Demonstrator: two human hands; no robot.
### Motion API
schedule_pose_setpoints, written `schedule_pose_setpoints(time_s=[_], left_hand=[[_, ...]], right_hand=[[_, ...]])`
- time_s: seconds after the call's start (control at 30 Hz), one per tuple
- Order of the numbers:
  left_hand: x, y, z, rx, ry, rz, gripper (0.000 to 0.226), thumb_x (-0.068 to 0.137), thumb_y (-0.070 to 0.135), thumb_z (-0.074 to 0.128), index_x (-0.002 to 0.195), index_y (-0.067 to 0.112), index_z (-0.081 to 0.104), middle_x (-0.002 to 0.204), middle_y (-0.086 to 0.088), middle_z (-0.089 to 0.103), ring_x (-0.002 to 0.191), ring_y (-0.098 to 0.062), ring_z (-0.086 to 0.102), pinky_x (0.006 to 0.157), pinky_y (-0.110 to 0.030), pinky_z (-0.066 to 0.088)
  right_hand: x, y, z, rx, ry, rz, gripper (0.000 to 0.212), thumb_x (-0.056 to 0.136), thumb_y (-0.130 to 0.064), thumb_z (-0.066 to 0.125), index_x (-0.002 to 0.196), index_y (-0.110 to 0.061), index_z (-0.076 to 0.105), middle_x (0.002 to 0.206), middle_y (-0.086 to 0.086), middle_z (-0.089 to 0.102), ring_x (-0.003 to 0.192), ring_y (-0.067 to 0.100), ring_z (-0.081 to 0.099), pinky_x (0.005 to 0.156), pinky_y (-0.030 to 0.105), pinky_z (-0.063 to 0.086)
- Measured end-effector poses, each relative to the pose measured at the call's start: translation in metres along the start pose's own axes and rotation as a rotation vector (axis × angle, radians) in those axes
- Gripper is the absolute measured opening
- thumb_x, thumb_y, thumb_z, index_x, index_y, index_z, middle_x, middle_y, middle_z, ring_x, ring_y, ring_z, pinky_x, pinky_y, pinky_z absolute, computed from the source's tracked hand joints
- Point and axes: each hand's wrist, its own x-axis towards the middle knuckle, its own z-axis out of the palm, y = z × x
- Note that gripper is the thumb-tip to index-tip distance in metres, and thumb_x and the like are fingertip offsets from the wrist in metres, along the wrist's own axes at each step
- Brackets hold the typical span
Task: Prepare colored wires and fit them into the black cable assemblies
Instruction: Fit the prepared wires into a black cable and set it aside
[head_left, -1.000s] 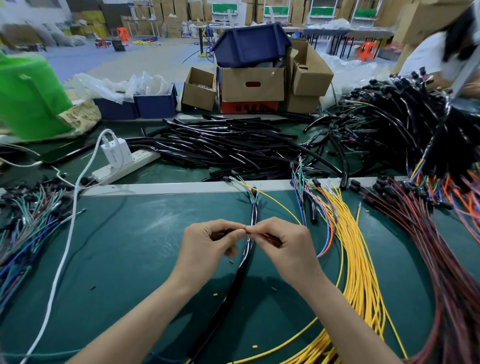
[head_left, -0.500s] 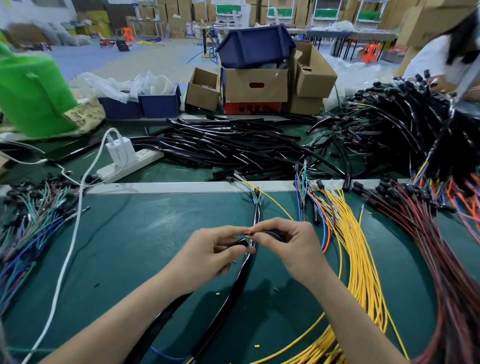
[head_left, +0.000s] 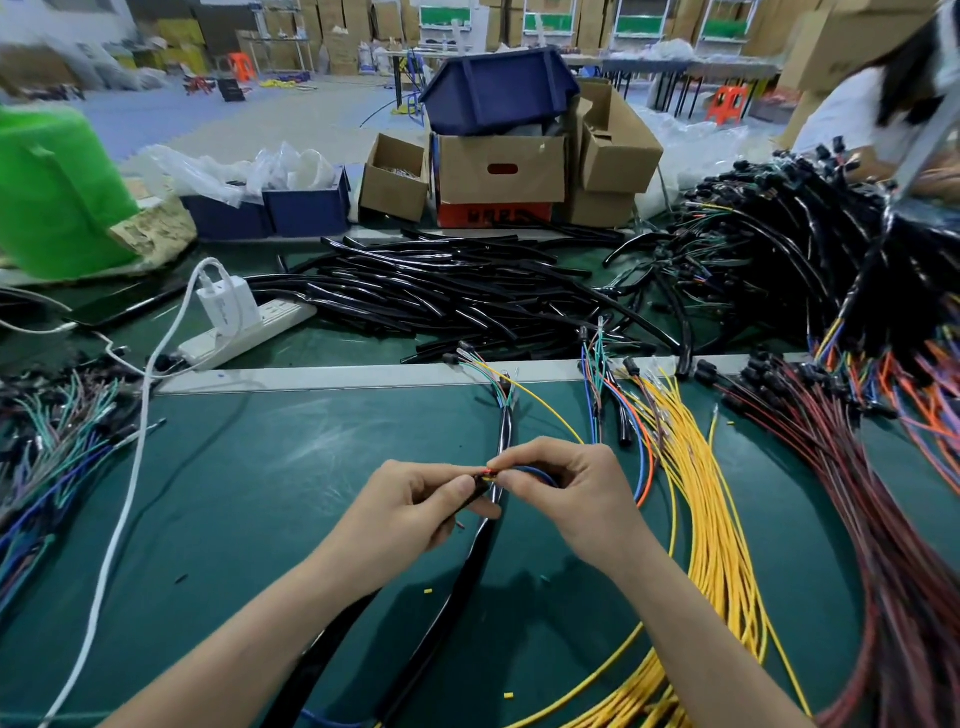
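Observation:
My left hand (head_left: 410, 512) grips the end of a black sleeve (head_left: 470, 493) over the green mat. My right hand (head_left: 569, 496) pinches a small bunch of colored wires (head_left: 524, 470), blue and red among them, with their tips right at the sleeve's mouth. A second black cable assembly (head_left: 457, 587) runs from the mat's far edge down under my hands, with colored wire ends fanning out of its far end (head_left: 493, 376). Whether the wire tips are inside the sleeve I cannot tell.
Yellow wires (head_left: 711, 519) lie in a thick bundle to the right, dark red wires (head_left: 883, 545) beyond them. Black tubes (head_left: 441, 296) are piled behind the mat, finished assemblies (head_left: 779, 249) at far right. A power strip (head_left: 244, 332) with white cable sits left, mixed wires (head_left: 47, 452) at the left edge.
My hands have stayed together at the mat's middle. The wire bunch in my right hand now shows blue and red at the sleeve's mouth. The camera has tipped slightly.

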Motion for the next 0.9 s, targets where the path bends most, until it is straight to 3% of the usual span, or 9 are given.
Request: schedule_pose_setpoints(time_s=[0.1, 0.23, 0.37, 0.53, 0.7, 0.9], left_hand=[[0.001, 0.000, -0.002, 0.005, -0.026, -0.016, 0.027, 0.098, 0.008, 0.045, 0.101, 0.018, 0.070, 0.061, 0.010, 0.069, 0.043, -0.005, 0.033, 0.043, -0.011, 0.028], [0.003, -0.003, -0.006, -0.032, -0.022, -0.017, 0.029, 0.097, 0.009, 0.047, 0.101, 0.022, 0.072, 0.085, -0.003, 0.075, 0.046, -0.009, 0.033, 0.043, -0.013, 0.029], [0.004, -0.008, -0.008, 0.016, -0.038, 0.035, 0.033, 0.097, 0.010, 0.049, 0.099, 0.032, 0.074, 0.085, -0.002, 0.075, 0.047, -0.007, 0.033, 0.045, -0.012, 0.030], [0.003, -0.009, -0.009, 0.045, -0.083, 0.070, 0.030, 0.089, 0.026, 0.050, 0.106, 0.040, 0.070, 0.088, -0.001, 0.075, 0.051, -0.007, 0.034, 0.049, -0.013, 0.033], [0.002, -0.009, -0.011, -0.023, -0.142, 0.091, 0.033, 0.090, 0.026, 0.049, 0.111, 0.043, 0.067, 0.092, -0.003, 0.075, 0.054, -0.011, 0.032, 0.050, -0.014, 0.032], [0.001, -0.009, -0.013, -0.100, -0.203, 0.072, 0.033, 0.092, 0.027, 0.047, 0.116, 0.038, 0.065, 0.094, -0.008, 0.074, 0.054, -0.010, 0.035, 0.048, -0.013, 0.031]], right_hand=[[0.000, 0.001, -0.001, -0.014, -0.027, 0.006, 0.019, 0.080, 0.002, 0.070, 0.081, -0.016, 0.075, 0.081, 0.006, 0.073, 0.076, 0.016, 0.068, 0.075, 0.022, 0.053], [0.000, 0.000, -0.002, -0.017, -0.053, 0.030, 0.018, 0.080, 0.004, 0.070, 0.082, -0.014, 0.075, 0.081, 0.005, 0.074, 0.075, 0.011, 0.066, 0.075, 0.019, 0.051], [0.001, -0.001, -0.002, 0.020, -0.062, 0.059, 0.020, 0.080, 0.005, 0.069, 0.079, -0.014, 0.075, 0.078, 0.003, 0.074, 0.074, 0.008, 0.066, 0.074, 0.016, 0.049], [0.001, -0.003, -0.004, 0.072, -0.068, 0.086, 0.017, 0.080, 0.007, 0.067, 0.080, -0.008, 0.074, 0.075, 0.001, 0.072, 0.073, 0.008, 0.065, 0.074, 0.016, 0.049], [0.000, -0.003, -0.005, 0.110, -0.092, 0.089, 0.013, 0.081, 0.011, 0.063, 0.083, 0.000, 0.071, 0.056, -0.012, 0.063, 0.053, -0.003, 0.055, 0.057, 0.006, 0.040], [0.000, -0.004, -0.007, 0.154, -0.097, 0.076, 0.017, 0.082, 0.012, 0.062, 0.081, -0.003, 0.070, 0.059, -0.009, 0.065, 0.054, -0.003, 0.055, 0.056, 0.006, 0.040]])
